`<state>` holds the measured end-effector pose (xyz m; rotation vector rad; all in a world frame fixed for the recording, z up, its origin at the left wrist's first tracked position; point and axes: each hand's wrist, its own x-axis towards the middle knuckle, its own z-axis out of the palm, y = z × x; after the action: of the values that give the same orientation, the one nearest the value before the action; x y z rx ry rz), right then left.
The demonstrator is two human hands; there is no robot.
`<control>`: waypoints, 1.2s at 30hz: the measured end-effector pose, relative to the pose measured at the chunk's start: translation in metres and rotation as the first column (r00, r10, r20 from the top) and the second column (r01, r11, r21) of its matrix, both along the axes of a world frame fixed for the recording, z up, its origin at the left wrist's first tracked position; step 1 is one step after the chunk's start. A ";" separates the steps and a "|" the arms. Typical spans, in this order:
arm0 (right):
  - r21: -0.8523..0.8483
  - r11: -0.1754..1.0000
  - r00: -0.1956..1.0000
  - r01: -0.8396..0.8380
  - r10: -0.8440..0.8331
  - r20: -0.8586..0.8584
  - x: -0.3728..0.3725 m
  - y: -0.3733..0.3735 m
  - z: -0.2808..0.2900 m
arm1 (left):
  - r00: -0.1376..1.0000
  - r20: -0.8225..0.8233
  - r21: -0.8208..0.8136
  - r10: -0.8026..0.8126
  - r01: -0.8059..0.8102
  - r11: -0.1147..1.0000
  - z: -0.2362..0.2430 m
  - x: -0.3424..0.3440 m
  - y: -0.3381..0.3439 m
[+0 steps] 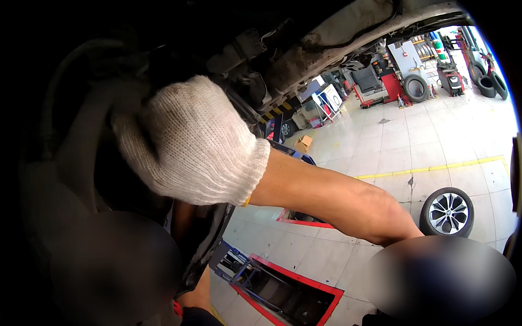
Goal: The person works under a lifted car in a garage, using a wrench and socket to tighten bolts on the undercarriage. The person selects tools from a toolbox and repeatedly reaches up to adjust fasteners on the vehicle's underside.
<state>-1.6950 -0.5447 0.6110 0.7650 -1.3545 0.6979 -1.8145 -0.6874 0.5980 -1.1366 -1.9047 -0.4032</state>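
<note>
My right hand (pixel 196 138) wears a white knit glove and reaches up among dark parts under a raised vehicle. Its fingers are curled closed; whatever lies in them is lost in shadow. A dark curved part (pixel 81 136), its kind unclear, stands just left of the glove. Above and beyond the hand runs the vehicle's grimy underbody (pixel 326 43). Part of a bare left forearm (pixel 197 290) shows low down beside a dark panel (pixel 209 244). My left hand itself is out of sight.
A wheel with a silver rim (pixel 448 213) lies on the tiled floor at right. Below is a red-edged floor recess (pixel 340 293) with a blue lift frame (pixel 231 261). Tyres (pixel 416 88) and workshop machines stand at the back. A cardboard box (pixel 303 143) sits farther off.
</note>
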 end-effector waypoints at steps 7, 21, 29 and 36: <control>0.063 0.997 0.992 0.050 -0.057 0.111 0.000 -0.008 0.002 | 1.000 0.019 0.005 0.010 -0.010 1.000 -0.008 0.002 -0.006; -0.119 0.985 0.987 -0.127 0.137 0.078 0.008 0.012 -0.003 | 0.998 0.028 0.047 -0.055 0.054 0.997 0.017 -0.012 0.030; 0.019 0.993 0.976 0.115 -0.116 0.186 0.016 0.005 0.004 | 0.997 -0.018 0.040 -0.077 0.078 0.996 0.000 0.008 0.014; 0.156 0.829 0.841 0.537 -0.542 -0.017 0.017 0.029 -0.026 | 0.974 -0.178 0.085 -0.139 0.156 0.984 0.000 -0.069 -0.003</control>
<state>-1.6781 -0.5152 0.5848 0.4512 -1.5713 0.1511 -1.8834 -0.6909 0.5979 -1.2111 -1.6399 -0.4603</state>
